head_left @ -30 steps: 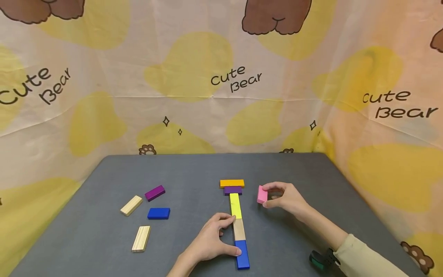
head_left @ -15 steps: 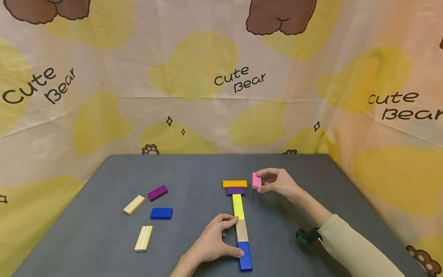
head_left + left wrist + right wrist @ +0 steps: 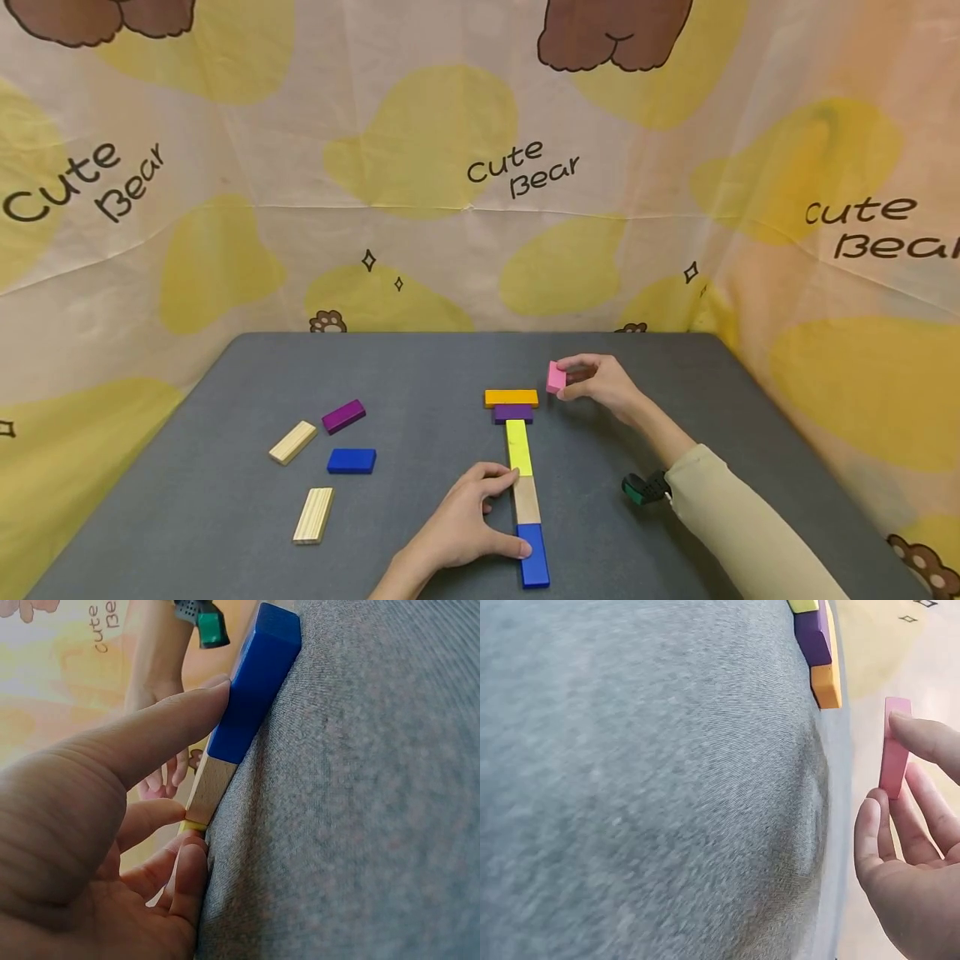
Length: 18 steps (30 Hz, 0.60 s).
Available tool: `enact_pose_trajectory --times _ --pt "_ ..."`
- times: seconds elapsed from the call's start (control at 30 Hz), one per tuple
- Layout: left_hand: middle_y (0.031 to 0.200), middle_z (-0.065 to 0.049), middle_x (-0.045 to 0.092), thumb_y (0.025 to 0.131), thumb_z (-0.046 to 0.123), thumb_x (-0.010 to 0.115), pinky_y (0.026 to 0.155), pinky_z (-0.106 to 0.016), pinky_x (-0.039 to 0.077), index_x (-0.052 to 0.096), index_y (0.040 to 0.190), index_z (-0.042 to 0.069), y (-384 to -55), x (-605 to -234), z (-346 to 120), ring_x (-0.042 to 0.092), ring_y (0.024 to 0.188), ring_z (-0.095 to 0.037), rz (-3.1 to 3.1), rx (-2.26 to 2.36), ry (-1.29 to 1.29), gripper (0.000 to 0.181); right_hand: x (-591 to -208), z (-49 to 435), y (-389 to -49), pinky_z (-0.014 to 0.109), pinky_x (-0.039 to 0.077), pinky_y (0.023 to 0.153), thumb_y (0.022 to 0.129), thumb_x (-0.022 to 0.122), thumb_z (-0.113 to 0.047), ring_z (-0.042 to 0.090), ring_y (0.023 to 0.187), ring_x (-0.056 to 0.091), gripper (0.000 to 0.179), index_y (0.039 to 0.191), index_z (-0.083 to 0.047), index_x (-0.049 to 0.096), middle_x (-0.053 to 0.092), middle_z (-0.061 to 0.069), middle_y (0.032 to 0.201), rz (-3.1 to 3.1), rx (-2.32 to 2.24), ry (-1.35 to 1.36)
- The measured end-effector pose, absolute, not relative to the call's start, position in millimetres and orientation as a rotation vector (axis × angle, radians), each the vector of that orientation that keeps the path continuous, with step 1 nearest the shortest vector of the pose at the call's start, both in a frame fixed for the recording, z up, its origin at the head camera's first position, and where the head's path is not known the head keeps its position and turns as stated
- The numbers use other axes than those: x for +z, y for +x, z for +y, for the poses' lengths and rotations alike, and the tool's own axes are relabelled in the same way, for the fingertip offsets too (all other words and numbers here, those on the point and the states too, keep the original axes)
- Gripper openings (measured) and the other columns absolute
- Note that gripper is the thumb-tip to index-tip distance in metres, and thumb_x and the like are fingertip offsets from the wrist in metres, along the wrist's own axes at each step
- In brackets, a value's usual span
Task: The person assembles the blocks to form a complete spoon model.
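At the far end of the row on the grey table point(image 3: 420, 375), we see the right hand point(image 3: 600, 385) pinching a pink block point(image 3: 555, 377) between thumb and fingertips. The pink block has just moved away from us: a second ago it was to the right of the purple block point(image 3: 513, 413), and now it is past the right end of the orange block point(image 3: 512, 398), near it but apart. In the right wrist view we see it against the cloth backdrop; we cannot tell whether it touches the table.

The left hand point(image 3: 465, 517) keeps its place, gripping nothing: its thumb rests on the blue block point(image 3: 535, 558) and its fingertips touch the row by the seam between the plain wooden block point(image 3: 527, 500) and the yellow block point(image 3: 518, 448).

For the work, we judge the change to be one of position only: the pink block is level with the row's far end, not joined to it, and the row keeps its order. To our left, four loose blocks point(image 3: 352, 461) lie untouched.
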State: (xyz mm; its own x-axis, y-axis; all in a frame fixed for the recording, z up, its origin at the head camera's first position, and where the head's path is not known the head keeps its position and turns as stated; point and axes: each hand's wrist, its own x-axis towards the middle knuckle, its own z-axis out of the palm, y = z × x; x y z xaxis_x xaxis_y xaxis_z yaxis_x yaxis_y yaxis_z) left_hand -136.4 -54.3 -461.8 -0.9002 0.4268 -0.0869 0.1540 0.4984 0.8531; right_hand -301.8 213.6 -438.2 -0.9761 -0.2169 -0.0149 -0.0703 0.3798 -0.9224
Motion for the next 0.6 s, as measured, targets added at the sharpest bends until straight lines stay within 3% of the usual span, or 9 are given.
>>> enact_pose_trajectory --times 0.6 --pt "0.127 0.007 0.048 0.067 0.040 0.092 0.085 -0.028 0.049 0.058 0.140 0.014 -137.5 -464.1 -54.0 0.048 0.107 -0.015 2.468 1.350 0.491 0.085 -447.1 191.9 -316.9 0.048 0.045 0.098 0.075 0.084 -0.003 0.031 0.110 0.058 0.046 0.118 -0.006 0.070 0.059 0.014 0.127 2.442 -1.714 -0.163"
